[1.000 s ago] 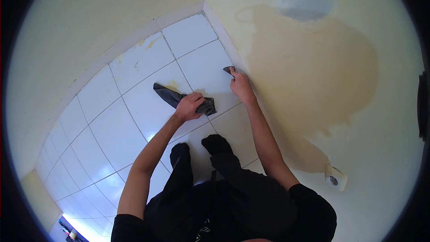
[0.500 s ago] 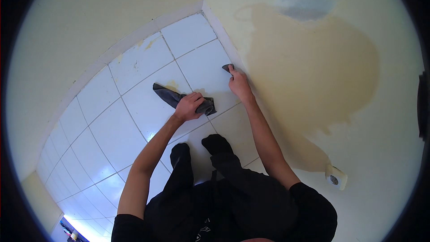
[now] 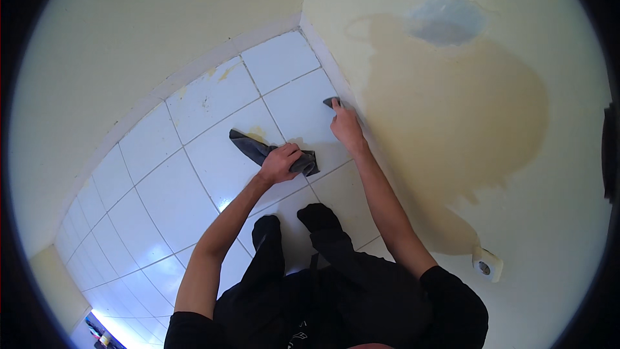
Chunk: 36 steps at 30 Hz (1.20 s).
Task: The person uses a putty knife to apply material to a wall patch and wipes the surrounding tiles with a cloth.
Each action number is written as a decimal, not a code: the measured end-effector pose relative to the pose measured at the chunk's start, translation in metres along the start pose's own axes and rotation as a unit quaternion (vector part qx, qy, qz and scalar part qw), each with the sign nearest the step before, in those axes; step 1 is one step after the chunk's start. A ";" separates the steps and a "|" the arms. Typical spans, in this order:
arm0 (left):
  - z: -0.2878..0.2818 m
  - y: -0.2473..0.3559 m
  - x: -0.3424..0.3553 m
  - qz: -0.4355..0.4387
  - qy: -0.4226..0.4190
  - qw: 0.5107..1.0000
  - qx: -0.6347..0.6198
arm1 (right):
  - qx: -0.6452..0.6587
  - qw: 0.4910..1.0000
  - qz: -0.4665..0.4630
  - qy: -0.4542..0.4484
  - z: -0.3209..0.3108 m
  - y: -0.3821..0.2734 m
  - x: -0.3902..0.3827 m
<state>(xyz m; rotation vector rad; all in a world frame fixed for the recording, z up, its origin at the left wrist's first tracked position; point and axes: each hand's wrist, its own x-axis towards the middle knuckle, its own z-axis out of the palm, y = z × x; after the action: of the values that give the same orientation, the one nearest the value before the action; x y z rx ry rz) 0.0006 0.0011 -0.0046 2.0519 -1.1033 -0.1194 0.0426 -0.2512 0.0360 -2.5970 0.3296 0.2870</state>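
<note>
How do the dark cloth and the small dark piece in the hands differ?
The dark cloth is long and bunched; the dark piece looks small and pointed. The cloth lies farther from the right wall than the piece. The left hand covers the cloth's middle; the right hand has a finger on the piece. Both are dark.

Forearms (image 3: 385, 198) outstretched; left hand (image 3: 279, 164) (curled)
</note>
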 end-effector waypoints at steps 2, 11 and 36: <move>-0.001 -0.002 0.002 -0.047 0.009 0.998 -0.030 | 0.026 0.999 -0.047 0.007 0.002 0.009 -0.014; -0.027 -0.063 0.125 -0.279 0.322 0.904 -0.029 | 0.172 0.984 -0.020 0.035 -0.012 0.008 -0.095; 0.019 0.002 0.107 -0.126 -0.150 0.940 -0.280 | 0.195 0.979 -0.061 0.019 -0.060 -0.006 -0.158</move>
<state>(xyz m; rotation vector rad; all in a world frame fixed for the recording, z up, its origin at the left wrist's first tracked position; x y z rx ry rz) 0.0575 -0.0904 0.0117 1.6681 -0.8435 -0.8059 -0.0971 -0.2483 0.1308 -2.2263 0.2140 0.1153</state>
